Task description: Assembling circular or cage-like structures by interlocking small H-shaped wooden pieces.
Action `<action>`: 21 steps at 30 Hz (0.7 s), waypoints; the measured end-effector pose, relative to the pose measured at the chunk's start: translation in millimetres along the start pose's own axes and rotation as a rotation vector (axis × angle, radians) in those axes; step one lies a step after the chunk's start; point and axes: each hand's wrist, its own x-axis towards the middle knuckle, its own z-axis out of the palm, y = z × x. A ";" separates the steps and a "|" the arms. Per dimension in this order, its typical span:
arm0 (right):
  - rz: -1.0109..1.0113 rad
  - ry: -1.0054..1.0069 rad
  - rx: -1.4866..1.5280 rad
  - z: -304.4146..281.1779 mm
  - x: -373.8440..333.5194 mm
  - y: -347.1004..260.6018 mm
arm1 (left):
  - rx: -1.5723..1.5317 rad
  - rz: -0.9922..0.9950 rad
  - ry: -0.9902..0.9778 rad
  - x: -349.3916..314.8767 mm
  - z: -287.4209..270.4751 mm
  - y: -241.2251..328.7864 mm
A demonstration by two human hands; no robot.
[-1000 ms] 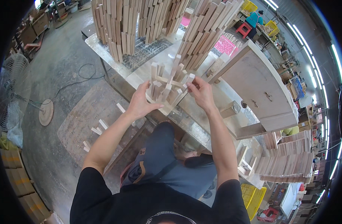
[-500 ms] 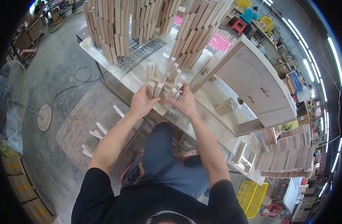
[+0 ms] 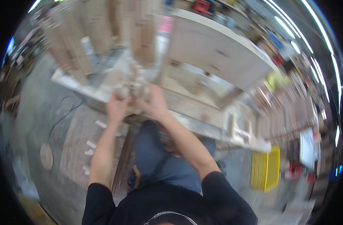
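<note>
Motion smears the head view, so fine detail is lost. At the table's near edge, a cluster of short pale wooden sticks (image 3: 132, 86) stands between my two hands. My left hand (image 3: 116, 108) presses its fingers and thumb around the left side of the cluster. From the right, my right hand (image 3: 156, 105) closes on the same sticks, its thumb toward the left hand. How many sticks each hand grips is hidden by blur. The worktable (image 3: 92, 93) bears the cluster, and tall stacks of wooden strips (image 3: 70, 45) rise behind it.
Right of my hands stands a wooden box-like frame (image 3: 216, 52) with an opening. Further right are a small wooden frame (image 3: 239, 129) and stacked boards (image 3: 287, 108). A yellow crate (image 3: 265, 168) sits on the floor at right. Loose sticks (image 3: 89, 148) lie on a low board (image 3: 76, 150) at left.
The view has swung, shifting the table, stacks and hands leftward in the picture and blurring them. Both hands stay at the stick cluster.
</note>
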 end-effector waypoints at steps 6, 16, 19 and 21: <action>0.074 -0.005 -0.030 -137.0 -109.8 -15.0 | 0.009 0.103 0.028 10.9 -10.2 -34.6; 0.665 -0.155 -0.832 -420.6 -221.1 98.7 | -0.341 -0.009 -0.004 31.1 19.1 -70.0; 0.700 -0.398 -0.734 -401.1 -215.1 143.3 | -0.074 0.075 0.013 -4.6 -45.1 -58.7; 1.039 -0.616 -0.577 -401.0 -196.5 141.1 | 0.243 -0.090 0.054 -22.7 -57.2 -53.1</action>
